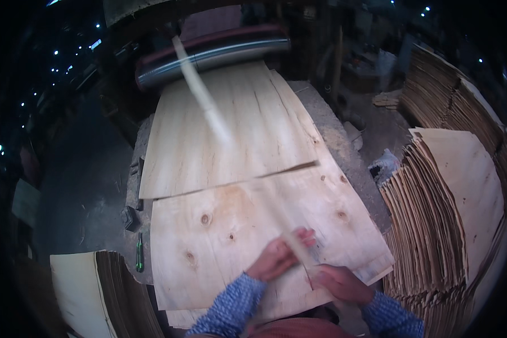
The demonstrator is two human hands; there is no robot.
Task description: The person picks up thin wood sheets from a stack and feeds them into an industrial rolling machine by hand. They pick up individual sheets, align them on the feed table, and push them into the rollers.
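A long, narrow, pale strip of wood veneer (284, 225) runs up from my hands over the sheets, smeared by motion. My right hand (341, 283) is closed on it near the lower edge. Just up the strip, my left hand (279, 256) has its fingers curled loosely about it, their tips showing past its right side. Farther off, a pale strip (200, 93) reaches to the rollers; blur hides whether both are one piece. Beneath lie a knotty veneer sheet (208, 248) and, overlapping it at the far side, a straighter-grained veneer sheet (225, 124).
Metal rollers (236, 49) span the far end of the worktable (321, 118). A green utility knife (139, 253) lies at its left edge. Veneer stacks stand at right (422, 225), far right (450, 96) and lower left (101, 293).
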